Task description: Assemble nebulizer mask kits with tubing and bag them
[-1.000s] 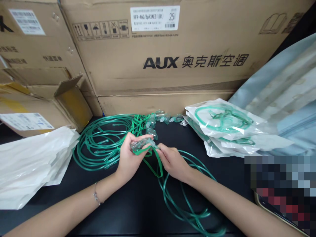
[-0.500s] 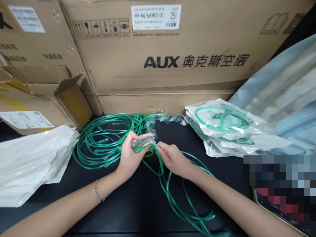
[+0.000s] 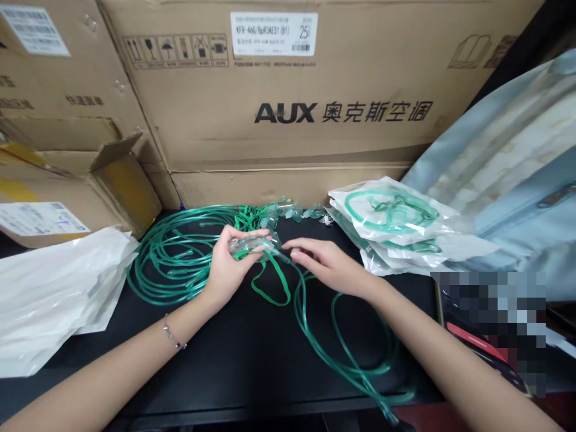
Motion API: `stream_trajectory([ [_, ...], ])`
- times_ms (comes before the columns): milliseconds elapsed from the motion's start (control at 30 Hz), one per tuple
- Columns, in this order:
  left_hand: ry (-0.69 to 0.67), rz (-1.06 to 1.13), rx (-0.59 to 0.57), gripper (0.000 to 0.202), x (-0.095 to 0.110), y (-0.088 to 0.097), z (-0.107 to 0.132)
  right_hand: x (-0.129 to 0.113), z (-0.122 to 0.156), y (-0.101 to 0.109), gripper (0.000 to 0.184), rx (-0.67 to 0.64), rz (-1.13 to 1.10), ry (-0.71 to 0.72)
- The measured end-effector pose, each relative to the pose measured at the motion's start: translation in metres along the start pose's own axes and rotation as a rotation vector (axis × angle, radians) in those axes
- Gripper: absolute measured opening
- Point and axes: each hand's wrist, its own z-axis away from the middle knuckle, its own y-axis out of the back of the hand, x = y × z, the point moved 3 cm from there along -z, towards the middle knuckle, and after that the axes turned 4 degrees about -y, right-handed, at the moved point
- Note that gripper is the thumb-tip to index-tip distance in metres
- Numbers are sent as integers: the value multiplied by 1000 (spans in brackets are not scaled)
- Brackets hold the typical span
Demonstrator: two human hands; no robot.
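Observation:
My left hand (image 3: pixel 229 258) is closed around a clear oxygen mask (image 3: pixel 252 243), with the thumb on the near side and the fingers over the far side. From the mask a green elastic strap (image 3: pixel 285 294) hangs in a loop. A pale connector on the mask points right and carries a green oxygen tube (image 3: pixel 303 321), which curls over the black table towards its front edge. Close to this connector is my right hand (image 3: pixel 321 261), its thumb and forefinger apart, apparently holding nothing. Part of the mask is hidden by my left fingers.
Coiled green tubing (image 3: pixel 168 258) lies behind my left hand, with more clear masks (image 3: pixel 288 207) at the back. Bagged mask sets (image 3: pixel 391 219) are stacked right. White bags (image 3: pixel 63 294) and an open carton (image 3: pixel 49 186) are left. A large cardboard box (image 3: pixel 288 144) stands behind.
My right thumb and forefinger have parted and come off the connector, leaving the tube attached to the mask. My left hand keeps its hold. The whole view has shifted slightly.

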Motion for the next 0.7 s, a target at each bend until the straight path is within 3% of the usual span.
stream_trajectory([
  [67, 3, -5, 8, 31, 3, 5, -3, 0, 15, 20, 23, 26, 140, 22],
  [133, 0, 7, -6, 33, 5, 9, -6, 4, 35, 30, 17, -106, 216, 8],
  [200, -14, 4, -20, 38, 8, 11, -10, 10, 56, 32, 14, -244, 280, -16],
  [267, -12, 0, -19, 46, 10, 11, -14, 15, 71, 28, 19, -280, 323, -34],
  [367, 36, 9, 20, 51, 11, 10, -17, 20, 78, 14, 15, -240, 368, 4],
  [467, 79, -33, 14, 41, 13, 8, -17, 22, 69, 5, 14, -183, 416, 63],
  [700, 67, -161, -62, 34, 14, 4, -15, 21, 44, 9, 18, -28, 470, 77],
])
